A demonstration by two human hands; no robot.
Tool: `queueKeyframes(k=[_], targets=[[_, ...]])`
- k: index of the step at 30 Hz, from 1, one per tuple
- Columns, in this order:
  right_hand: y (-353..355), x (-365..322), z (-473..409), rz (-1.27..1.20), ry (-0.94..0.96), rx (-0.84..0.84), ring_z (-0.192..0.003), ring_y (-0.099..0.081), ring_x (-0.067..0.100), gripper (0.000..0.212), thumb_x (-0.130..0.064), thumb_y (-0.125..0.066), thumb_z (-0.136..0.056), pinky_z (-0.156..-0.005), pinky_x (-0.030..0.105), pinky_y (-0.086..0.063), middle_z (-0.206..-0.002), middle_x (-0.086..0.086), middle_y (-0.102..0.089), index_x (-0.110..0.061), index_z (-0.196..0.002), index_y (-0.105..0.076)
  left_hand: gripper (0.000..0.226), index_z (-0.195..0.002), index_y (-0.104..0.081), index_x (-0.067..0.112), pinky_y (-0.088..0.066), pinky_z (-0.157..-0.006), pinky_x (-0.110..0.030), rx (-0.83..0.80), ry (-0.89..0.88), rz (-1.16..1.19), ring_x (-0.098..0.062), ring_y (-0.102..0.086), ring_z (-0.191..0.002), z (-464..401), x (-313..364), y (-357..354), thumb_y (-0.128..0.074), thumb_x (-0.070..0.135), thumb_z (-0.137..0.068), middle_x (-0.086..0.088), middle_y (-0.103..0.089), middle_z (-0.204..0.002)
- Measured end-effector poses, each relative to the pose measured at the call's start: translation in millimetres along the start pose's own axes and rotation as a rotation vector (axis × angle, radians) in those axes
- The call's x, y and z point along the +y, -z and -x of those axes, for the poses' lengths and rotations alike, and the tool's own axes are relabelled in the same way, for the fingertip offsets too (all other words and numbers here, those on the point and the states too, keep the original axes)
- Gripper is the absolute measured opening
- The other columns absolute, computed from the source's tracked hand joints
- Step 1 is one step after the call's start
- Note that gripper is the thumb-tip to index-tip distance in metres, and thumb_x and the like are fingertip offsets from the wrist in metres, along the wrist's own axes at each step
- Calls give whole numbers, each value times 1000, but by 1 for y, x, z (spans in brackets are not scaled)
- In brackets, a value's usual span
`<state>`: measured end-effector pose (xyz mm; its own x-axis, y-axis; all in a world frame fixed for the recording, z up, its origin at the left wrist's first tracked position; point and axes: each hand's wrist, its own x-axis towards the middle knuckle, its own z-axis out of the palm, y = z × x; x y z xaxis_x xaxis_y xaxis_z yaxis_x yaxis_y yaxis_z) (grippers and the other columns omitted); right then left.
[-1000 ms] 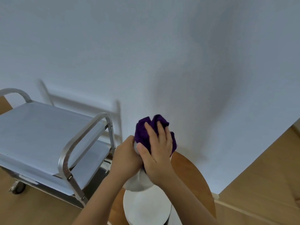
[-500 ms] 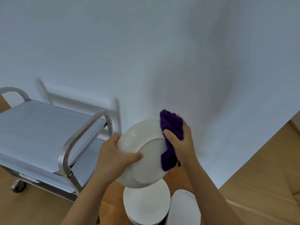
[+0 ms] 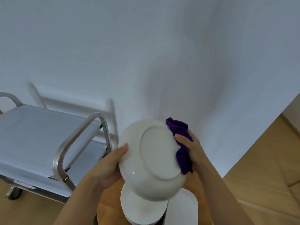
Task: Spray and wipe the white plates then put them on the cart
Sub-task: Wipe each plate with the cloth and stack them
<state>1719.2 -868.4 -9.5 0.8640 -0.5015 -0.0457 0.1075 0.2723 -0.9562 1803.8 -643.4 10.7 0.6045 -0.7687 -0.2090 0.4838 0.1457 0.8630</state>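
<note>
So the left hand [image 3: 107, 169] is gripping a white plate [image 3: 152, 158] by its left rim, thumb on the underside, and the plate is being held up in the air, tilted so its bottom with the foot ring is facing the camera. The right hand [image 3: 193, 150] is clutching a bunched-up purple cloth [image 3: 181, 143] and pressing it against the plate's right edge. Right under the held plate, a stack of white plates [image 3: 142, 207] is sitting on the round wooden worktop [image 3: 110, 207], with another white plate [image 3: 181, 208] just beside it. The metal cart [image 3: 40, 140] is standing off to the left, near the wall.
</note>
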Motion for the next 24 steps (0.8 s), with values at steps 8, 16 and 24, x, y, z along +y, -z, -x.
queueKeyframes(k=[8, 16, 24], targets=[[1, 12, -1, 90, -14, 60, -102, -65, 17, 37, -26, -66, -84, -78, 27, -54, -112, -4, -69, -25, -121, -62, 37, -95, -78, 14, -58, -62, -40, 79, 100, 241, -32, -71, -88, -16, -7, -5, -63, 40, -73, -16, -72, -104], [-23, 32, 37, 291, -4, 299, -109, -54, 11, 33, -36, -57, -88, -96, 32, -45, -122, -10, -55, -47, -118, -46, 48, -115, -61, 13, -58, -66, -38, 271, -53, 268, -27, -71, -92, -22, -19, -29, -59, 40, -75, -11, -73, -104], [-63, 38, 49, 375, 206, 462, -105, -55, 10, 37, -48, -51, -74, -93, 35, -48, -115, -9, -57, -47, -111, -50, 31, -100, -56, 21, -56, -83, -45, 502, -95, -129, -27, -66, -91, -33, -31, -76, -52, 50, -88, -7, -68, -92]])
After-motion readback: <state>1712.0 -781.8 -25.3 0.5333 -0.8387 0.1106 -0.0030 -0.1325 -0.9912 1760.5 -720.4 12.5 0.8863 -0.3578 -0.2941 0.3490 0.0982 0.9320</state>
